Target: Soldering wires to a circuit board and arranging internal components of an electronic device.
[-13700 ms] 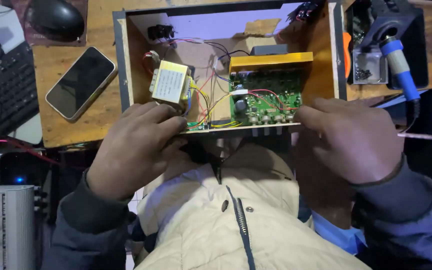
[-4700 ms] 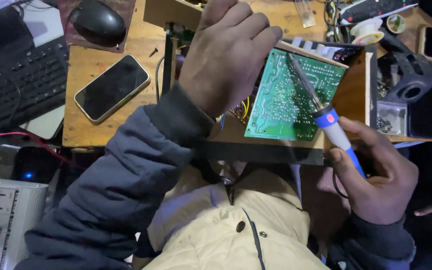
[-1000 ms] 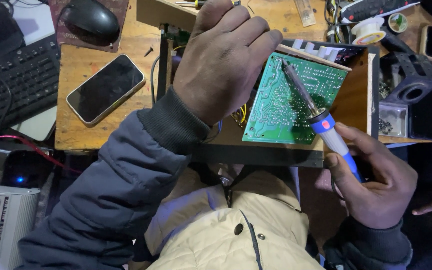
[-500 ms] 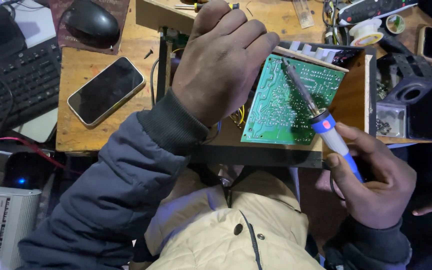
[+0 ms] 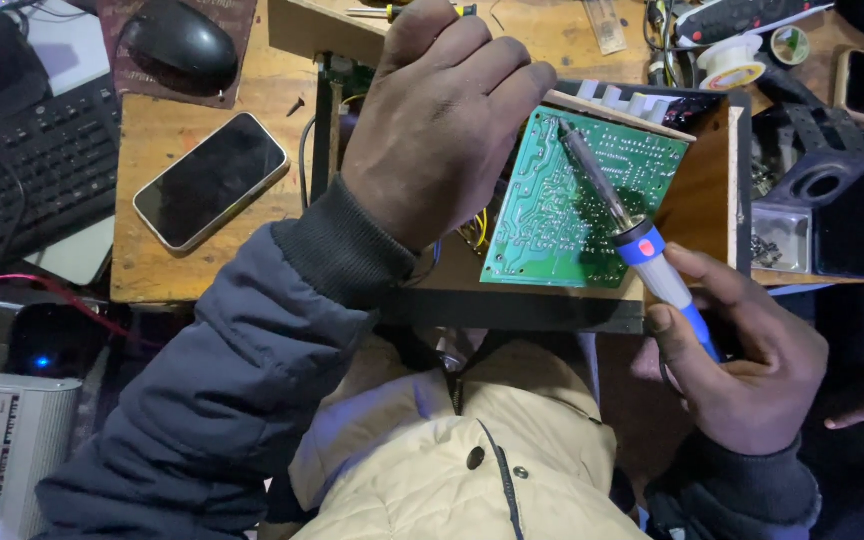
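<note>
Green printed circuit board point(image 5: 577, 205), solder side up, steadied by left hand point(image 5: 442, 120); right hand point(image 5: 742, 360) grips blue-handled soldering iron point(image 5: 632, 235), tip on board; joints apparently unfinished.

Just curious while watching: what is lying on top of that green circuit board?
The soldering iron slants over the green circuit board, tip near its top edge, held by the right hand. The left hand covers the board's left edge.

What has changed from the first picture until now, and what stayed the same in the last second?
Since the first picture, the wooden case was turned so the green circuit board shows its solder side. The right hand took up the blue soldering iron; the left hand moved to the board's upper left edge. Over the last second both grips and the phone stayed put.
</note>
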